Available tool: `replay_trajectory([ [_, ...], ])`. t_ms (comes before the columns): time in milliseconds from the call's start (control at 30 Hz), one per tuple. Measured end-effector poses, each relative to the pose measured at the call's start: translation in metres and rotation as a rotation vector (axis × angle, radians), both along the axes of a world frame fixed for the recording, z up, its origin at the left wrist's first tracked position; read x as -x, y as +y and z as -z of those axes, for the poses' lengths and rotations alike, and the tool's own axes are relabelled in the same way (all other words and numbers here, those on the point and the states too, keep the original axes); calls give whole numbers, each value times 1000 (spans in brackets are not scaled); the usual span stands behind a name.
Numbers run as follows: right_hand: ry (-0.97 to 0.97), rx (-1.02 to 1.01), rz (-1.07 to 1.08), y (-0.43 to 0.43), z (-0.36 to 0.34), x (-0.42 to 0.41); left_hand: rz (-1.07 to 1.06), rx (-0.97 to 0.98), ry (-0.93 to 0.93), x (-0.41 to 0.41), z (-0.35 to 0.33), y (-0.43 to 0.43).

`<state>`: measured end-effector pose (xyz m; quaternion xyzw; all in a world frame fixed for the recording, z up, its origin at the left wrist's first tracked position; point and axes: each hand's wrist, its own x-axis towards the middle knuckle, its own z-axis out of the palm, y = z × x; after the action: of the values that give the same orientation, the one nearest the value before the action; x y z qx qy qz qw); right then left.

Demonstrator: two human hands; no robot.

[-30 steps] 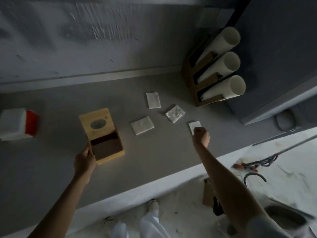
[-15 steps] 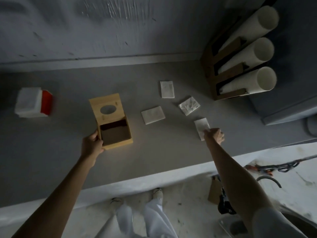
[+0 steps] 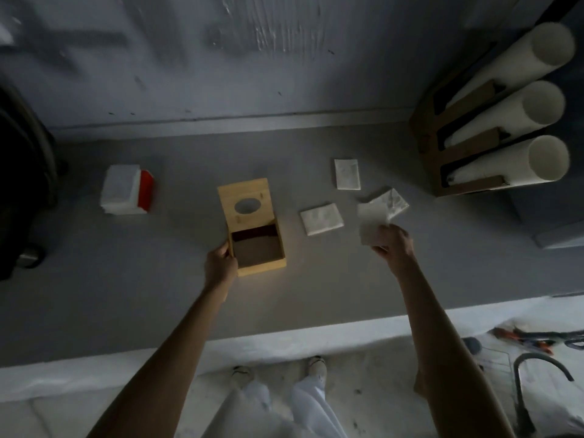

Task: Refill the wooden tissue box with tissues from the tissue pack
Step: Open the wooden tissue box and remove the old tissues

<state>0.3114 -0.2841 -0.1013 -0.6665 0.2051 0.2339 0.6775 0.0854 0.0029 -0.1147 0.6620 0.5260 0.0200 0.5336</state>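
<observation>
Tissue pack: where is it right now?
In the head view the tissue pack sits on the counter at far left, well left of the wooden box that the left hand holds.

1. The left arm reached forward, bare to above the elbow.
2. The left hand (image 3: 221, 265) rested against the near-left side of the box (image 3: 252, 226), fingers curled at its edge.
3. The right arm extended forward, bare.
4. The right hand (image 3: 392, 243) was raised, fingers closed on a tissue (image 3: 373, 221).
</observation>
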Motion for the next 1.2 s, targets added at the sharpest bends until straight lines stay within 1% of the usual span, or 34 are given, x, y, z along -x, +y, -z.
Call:
replay_trajectory([
  [67, -171, 127, -315, 49, -17, 11, 7, -37, 20, 2, 8, 3],
  [133, -404, 255, -685, 99, -30, 25, 14, -59, 33, 2, 2, 1],
  [200, -555, 367, -970, 141, -37, 43, 21, -62, 19, 2, -3, -2],
  [267, -688, 498, -1159, 172, -36, 59, 25, -70, 11, 2, -6, -3],
  [400, -838, 819, -1468, 210, -27, 81, 14, -50, -22, 4, -18, -6],
  [467, -872, 926, -1577, 218, -23, 86, 19, -45, -44, 4, -23, -6],
  [500, -855, 954, -1622, 221, -23, 88, 22, -50, -54, 5, -25, -5],
  [633, -744, 1020, -1749, 226, -21, 85, 56, -69, -52, 5, -27, -5],
  [700, -735, 1056, -1778, 229, -19, 84, 50, -67, -54, 5, -26, -4],
  [900, -781, 1232, -1673, 236, -14, 99, 28, -9, -29, 4, -27, -4],
  [1000, -778, 1211, -1672, 234, -8, 108, 29, -9, -50, 5, -23, -4],
  [1100, -842, 1158, -1622, 229, -1, 113, 3, -4, -60, 4, -25, -5],
  [1200, -789, 985, -1609, 226, -2, 118, -2, -7, -66, 4, -25, -6],
])
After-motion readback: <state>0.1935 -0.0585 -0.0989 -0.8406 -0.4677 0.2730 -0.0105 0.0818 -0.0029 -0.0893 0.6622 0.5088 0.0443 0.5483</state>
